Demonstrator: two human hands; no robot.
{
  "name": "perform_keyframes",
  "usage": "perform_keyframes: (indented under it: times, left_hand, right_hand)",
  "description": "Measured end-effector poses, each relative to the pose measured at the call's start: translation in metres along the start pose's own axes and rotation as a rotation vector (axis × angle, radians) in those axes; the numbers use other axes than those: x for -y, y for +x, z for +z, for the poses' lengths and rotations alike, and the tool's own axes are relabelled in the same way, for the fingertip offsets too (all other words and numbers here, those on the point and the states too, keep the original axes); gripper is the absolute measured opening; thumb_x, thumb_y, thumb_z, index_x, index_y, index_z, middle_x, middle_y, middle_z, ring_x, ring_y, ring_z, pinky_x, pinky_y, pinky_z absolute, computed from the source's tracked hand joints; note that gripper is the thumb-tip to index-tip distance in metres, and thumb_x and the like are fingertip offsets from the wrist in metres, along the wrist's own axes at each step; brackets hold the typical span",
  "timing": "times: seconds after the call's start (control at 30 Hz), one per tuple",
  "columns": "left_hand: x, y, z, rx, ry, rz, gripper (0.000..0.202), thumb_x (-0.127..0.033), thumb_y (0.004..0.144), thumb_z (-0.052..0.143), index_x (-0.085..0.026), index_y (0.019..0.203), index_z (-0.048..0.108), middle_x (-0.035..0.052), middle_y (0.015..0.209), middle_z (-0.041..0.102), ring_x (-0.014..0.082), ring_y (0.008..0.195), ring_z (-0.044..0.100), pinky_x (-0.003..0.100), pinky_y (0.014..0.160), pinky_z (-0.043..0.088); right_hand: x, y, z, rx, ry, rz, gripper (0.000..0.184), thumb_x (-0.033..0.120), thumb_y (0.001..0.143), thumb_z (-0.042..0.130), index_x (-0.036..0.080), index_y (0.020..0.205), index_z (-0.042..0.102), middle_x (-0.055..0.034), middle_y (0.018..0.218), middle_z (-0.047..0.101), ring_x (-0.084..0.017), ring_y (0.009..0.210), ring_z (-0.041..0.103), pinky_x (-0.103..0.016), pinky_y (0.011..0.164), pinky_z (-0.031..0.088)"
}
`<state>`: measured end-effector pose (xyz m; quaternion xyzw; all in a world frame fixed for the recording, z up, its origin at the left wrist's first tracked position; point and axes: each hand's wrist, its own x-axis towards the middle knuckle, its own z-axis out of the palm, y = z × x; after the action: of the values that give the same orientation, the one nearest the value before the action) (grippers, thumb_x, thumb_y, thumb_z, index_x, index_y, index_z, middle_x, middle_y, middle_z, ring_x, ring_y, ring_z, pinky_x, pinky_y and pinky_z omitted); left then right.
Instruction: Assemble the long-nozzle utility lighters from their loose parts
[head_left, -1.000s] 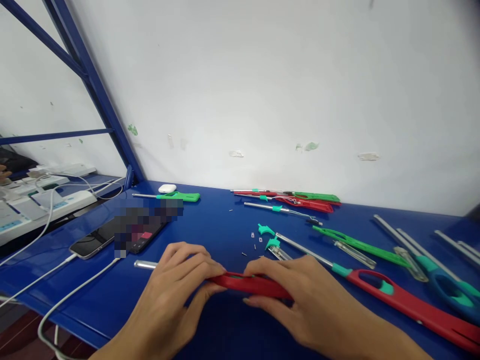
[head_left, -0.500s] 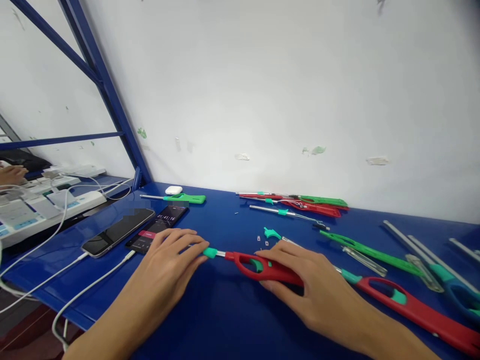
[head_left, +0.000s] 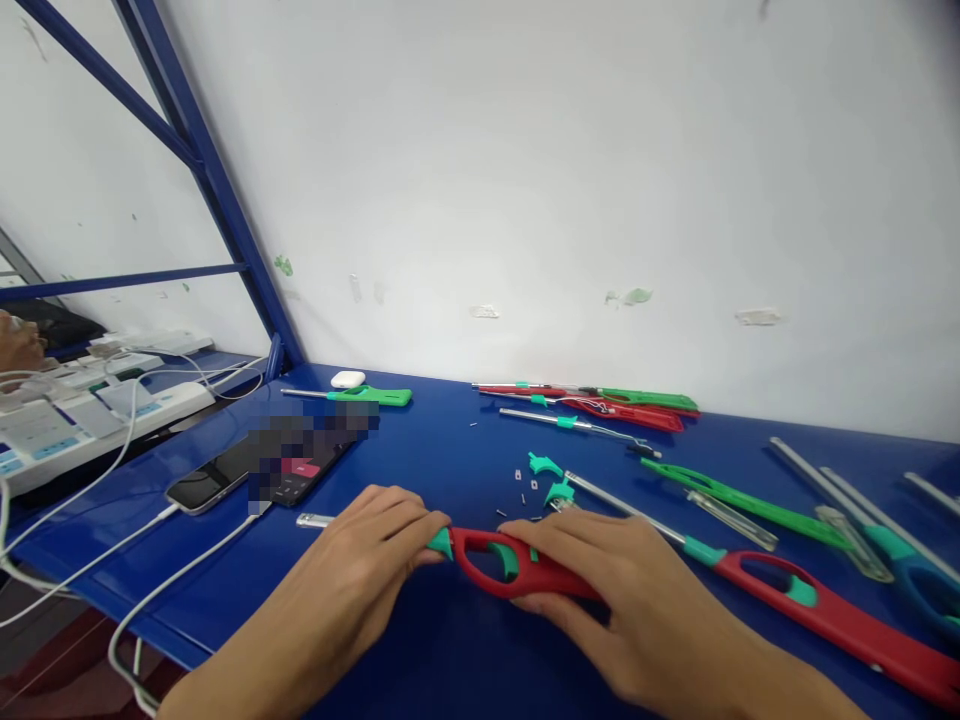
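Note:
A red long-nosed lighter [head_left: 501,563] with a teal trigger and teal collar lies flat on the blue table [head_left: 450,450]; its metal tube tip [head_left: 313,520] sticks out to the left. My left hand [head_left: 371,560] is closed around the tube just behind the teal collar. My right hand [head_left: 607,580] lies over the red handle, fingers curled on its rear part. Small teal parts [head_left: 551,480] and tiny metal bits lie just beyond the lighter.
Another red lighter [head_left: 810,605] lies to the right, with green, red and blue ones [head_left: 720,495] and loose metal tubes [head_left: 817,480] further back. Two phones [head_left: 270,465] with white cables lie at left. A white earbud case [head_left: 347,379] and white devices [head_left: 82,405] sit beyond.
The red lighter has slid left and nearer to me. My left hand closed up on the tube by the teal collar, and the right hand followed along the handle.

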<state>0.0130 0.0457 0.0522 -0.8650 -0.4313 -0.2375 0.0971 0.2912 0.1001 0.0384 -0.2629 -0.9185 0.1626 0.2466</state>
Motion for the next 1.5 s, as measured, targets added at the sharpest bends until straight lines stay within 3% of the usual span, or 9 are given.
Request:
perform_keyframes:
  times: [0.27,0.53,0.7,0.87,0.97,1.07,1.27,1.4,1.5]
  left_hand:
    - [-0.01,0.0,-0.012,0.118,-0.179,-0.107,0.024,-0.017,0.107,0.046,-0.023,0.105,0.07,0.0045,0.089,0.072,0.0198,0.08,0.066,0.031,0.075,0.054]
    - [-0.011,-0.005,-0.003,0.015,-0.233,-0.099,0.023,-0.011,0.101,0.052,-0.023,0.096,0.071,0.0033,0.083,0.073,0.0195,0.082,0.071,0.03,0.079,0.058]
    - [-0.013,-0.004,-0.001,-0.055,-0.213,-0.077,0.03,-0.005,0.099,0.055,-0.025,0.116,0.069,0.0018,0.1,0.078,0.0181,0.093,0.074,0.03,0.086,0.057]
    - [-0.008,0.002,0.001,-0.198,-0.08,0.036,0.036,-0.002,0.1,0.055,-0.021,0.128,0.064,0.0044,0.105,0.08,0.0185,0.09,0.075,0.033,0.082,0.055]
    - [-0.002,0.001,0.006,-0.282,0.013,0.055,0.041,0.003,0.098,0.056,-0.02,0.131,0.063,0.0048,0.113,0.081,0.0185,0.102,0.076,0.035,0.095,0.052]
    - [0.0,-0.001,0.011,-0.297,0.098,0.032,0.042,0.002,0.099,0.058,-0.02,0.135,0.061,0.0055,0.123,0.079,0.022,0.127,0.068,0.039,0.109,0.047]
    - [-0.005,0.003,0.016,-0.399,0.137,-0.164,0.053,-0.003,0.101,0.054,-0.021,0.151,0.05,0.012,0.155,0.055,0.0294,0.155,0.038,0.051,0.122,0.039]
    - [-0.002,-0.001,0.02,-0.352,0.101,-0.29,0.044,-0.012,0.104,0.05,-0.029,0.144,0.056,0.0094,0.159,0.048,0.029,0.142,0.053,0.051,0.109,0.055]
    - [0.001,-0.005,0.023,-0.32,0.082,-0.337,0.037,-0.017,0.105,0.049,-0.031,0.138,0.061,0.0088,0.155,0.051,0.0258,0.123,0.065,0.048,0.097,0.062]
  right_hand:
    - [0.008,0.0,0.003,-0.264,-0.361,-0.341,0.038,0.027,0.114,0.035,0.011,0.132,0.065,-0.0079,0.106,0.082,-0.022,0.084,0.079,-0.032,0.059,0.058]
    - [0.016,-0.002,0.003,-0.261,-0.446,-0.388,0.037,0.021,0.112,0.039,0.008,0.127,0.071,-0.0081,0.1,0.083,-0.021,0.078,0.079,-0.032,0.065,0.064]
    - [0.018,-0.004,0.001,-0.305,-0.29,-0.268,0.036,0.032,0.112,0.043,0.015,0.126,0.072,-0.0075,0.101,0.083,-0.022,0.08,0.08,-0.031,0.065,0.064]
    - [0.016,-0.002,-0.019,-0.137,0.293,0.156,0.033,0.034,0.095,0.072,0.036,0.127,0.074,-0.0027,0.123,0.079,-0.027,0.109,0.077,-0.036,0.089,0.064]
    - [0.014,0.001,-0.027,0.17,0.923,0.357,0.049,0.036,0.093,0.071,0.041,0.142,0.063,-0.0037,0.117,0.079,-0.018,0.087,0.078,-0.021,0.063,0.059]
    - [0.016,0.002,-0.024,0.295,1.335,0.505,0.068,0.037,0.091,0.07,0.04,0.155,0.049,-0.0018,0.087,0.075,-0.007,0.047,0.052,-0.011,0.037,0.032]
    - [0.018,0.007,-0.009,0.041,1.205,0.61,0.073,0.045,0.09,0.071,0.045,0.157,0.043,0.0048,0.071,0.053,-0.007,0.046,0.027,-0.016,0.039,0.021]
    - [0.011,0.012,-0.009,-0.182,1.085,0.653,0.068,0.06,0.098,0.063,0.041,0.159,0.039,0.0112,0.059,0.025,-0.009,0.05,0.016,-0.018,0.041,0.015]
    - [0.009,0.014,-0.012,-0.231,1.031,0.694,0.07,0.063,0.098,0.062,0.041,0.159,0.037,0.0125,0.056,0.022,-0.009,0.049,0.015,-0.018,0.041,0.016]
